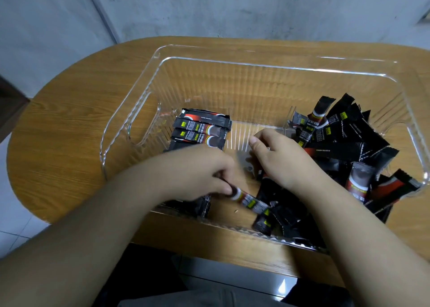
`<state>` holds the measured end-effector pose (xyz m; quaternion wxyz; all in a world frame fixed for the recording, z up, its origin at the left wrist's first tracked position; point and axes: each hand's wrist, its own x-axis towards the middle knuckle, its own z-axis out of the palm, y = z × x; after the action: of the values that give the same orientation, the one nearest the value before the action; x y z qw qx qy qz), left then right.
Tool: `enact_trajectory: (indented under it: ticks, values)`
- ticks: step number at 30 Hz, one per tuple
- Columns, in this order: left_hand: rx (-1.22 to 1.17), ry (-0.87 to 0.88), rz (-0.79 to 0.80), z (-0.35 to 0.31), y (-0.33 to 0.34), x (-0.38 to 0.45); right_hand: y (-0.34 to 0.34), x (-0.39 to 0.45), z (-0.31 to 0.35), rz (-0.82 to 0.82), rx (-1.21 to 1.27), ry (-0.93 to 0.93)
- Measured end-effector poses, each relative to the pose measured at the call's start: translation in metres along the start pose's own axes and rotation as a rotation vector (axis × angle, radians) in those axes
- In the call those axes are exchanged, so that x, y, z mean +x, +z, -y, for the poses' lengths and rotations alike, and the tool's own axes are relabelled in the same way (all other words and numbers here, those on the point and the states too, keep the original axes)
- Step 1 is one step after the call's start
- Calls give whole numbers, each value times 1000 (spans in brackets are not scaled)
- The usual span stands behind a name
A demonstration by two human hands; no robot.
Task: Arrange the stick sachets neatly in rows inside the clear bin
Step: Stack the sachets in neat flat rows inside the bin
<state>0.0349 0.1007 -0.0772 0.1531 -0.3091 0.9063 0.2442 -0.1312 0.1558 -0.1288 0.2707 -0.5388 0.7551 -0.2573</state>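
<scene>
inside the clear ribbed plastic bin [256,67] on the wooden bench [69,125], near its front wall, the left hand [197,169] pinches one black stick sachet [250,202], long axis running right and nearer; the tidy row [200,129] lies far-left. the right hand [279,157] rests curled on the loose pile [349,143]; whether it grips anything i cannot tell.

Clear bin [232,62] of transparent glossy plastic, its walls finely ribbed and its rim smooth, catching highlights. Stick sachets [344,143] of black printed film with a slight sheen and crimped, serrated ends. Table [69,120] with a wood-grain surface, warm brown, smooth and semi-matt. Wall [232,8] behind of grey, mottled matt finish, resembling bare concrete
</scene>
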Motion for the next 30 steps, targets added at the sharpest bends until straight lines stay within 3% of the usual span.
enact_trajectory:
  ticks: [5, 12, 14, 18, 22, 24, 26, 28, 30]
  values:
    - [-125, -161, -132, 31, -26, -15, 0, -1, 0, 19, -16, 2]
    - [182, -407, -83, 33, -20, -2, 0, -1, 0, 14, -8, -1]
    - [232, -432, -143, 30, -17, -1, 0, -1, 0, 14, -6, -3]
    - [353, -147, -205, 22, -17, 0, 1, 0, -1, 11, -13, -3]
    - [213, 74, -67, 13, -1, -1, 1, 0, 0, 3, -16, 0]
    - [201, 20, 6, 15, 11, 10, 1, 0, 0, 4, 2, 5]
    - [106, -66, -34, 12, 20, 19, 1, 0, 0, 5, 12, 5]
    - [189, 90, -50, 20, 29, 20, 1, 0, 1, 4, 3, 0]
    - [129, 38, -59, 16, 23, 23, 0, 0, 1, 3, -1, 0]
